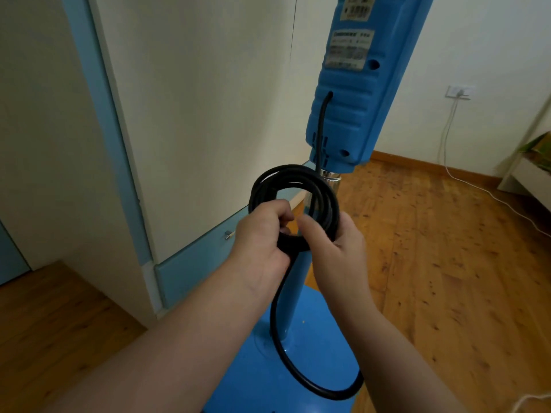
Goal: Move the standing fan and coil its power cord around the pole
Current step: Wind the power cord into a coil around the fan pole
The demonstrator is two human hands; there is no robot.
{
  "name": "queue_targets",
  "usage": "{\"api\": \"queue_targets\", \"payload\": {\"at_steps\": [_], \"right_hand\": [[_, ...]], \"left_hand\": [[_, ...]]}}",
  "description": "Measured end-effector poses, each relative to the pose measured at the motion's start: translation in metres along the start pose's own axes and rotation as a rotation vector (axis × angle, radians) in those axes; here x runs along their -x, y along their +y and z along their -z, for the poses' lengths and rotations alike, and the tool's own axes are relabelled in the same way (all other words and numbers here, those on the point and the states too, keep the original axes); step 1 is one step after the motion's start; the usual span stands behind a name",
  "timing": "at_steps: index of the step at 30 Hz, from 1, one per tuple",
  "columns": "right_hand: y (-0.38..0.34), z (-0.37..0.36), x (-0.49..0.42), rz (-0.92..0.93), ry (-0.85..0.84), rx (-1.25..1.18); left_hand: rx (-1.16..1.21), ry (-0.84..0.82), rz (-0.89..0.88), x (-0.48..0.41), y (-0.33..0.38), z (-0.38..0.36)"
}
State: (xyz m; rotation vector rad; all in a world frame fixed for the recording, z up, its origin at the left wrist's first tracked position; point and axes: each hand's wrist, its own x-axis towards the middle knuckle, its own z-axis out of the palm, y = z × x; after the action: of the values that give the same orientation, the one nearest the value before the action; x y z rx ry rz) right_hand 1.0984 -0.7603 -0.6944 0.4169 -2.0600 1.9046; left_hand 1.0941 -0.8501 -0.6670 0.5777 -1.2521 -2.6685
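Note:
A blue standing fan fills the middle: its control housing [351, 93] up top, a short chrome neck [331, 178], the blue pole [293, 290] and the blue base [310, 332] on the floor. The black power cord [293, 181] leaves the housing and forms several loops around the pole just under the neck. My left hand [262, 234] grips the loops at their lower left. My right hand [337, 242] grips them at the lower right. A loose length of cord [298, 371] hangs from my left hand and curves over the base.
A cream wardrobe with blue trim [185, 263] stands close on the left of the fan. A wooden floor [447, 278] stretches to the right, crossed by a white cable [489, 195] from a wall socket [457, 92]. White furniture [524, 177] sits at the right edge.

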Motion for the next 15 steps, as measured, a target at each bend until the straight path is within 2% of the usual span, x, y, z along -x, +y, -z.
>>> {"api": "queue_targets", "payload": {"at_steps": [4,7,9,12,15], "right_hand": [[-0.002,0.007,-0.006,0.055,0.064,0.047],[-0.006,0.015,-0.012,0.138,0.043,0.095],[-0.008,0.021,-0.015,0.198,0.005,0.137],[-0.010,0.023,-0.014,0.266,-0.123,0.266],[-0.009,0.021,-0.011,0.264,-0.267,0.336]], "left_hand": [[-0.106,-0.080,-0.051,0.003,-0.003,-0.005],[-0.298,-0.213,-0.140,0.003,0.007,-0.003],[-0.506,-0.252,-0.277,0.002,0.020,0.001],[-0.823,-0.283,-0.584,0.003,0.040,0.007],[-1.247,-0.323,-0.829,0.010,0.049,0.005]]}}
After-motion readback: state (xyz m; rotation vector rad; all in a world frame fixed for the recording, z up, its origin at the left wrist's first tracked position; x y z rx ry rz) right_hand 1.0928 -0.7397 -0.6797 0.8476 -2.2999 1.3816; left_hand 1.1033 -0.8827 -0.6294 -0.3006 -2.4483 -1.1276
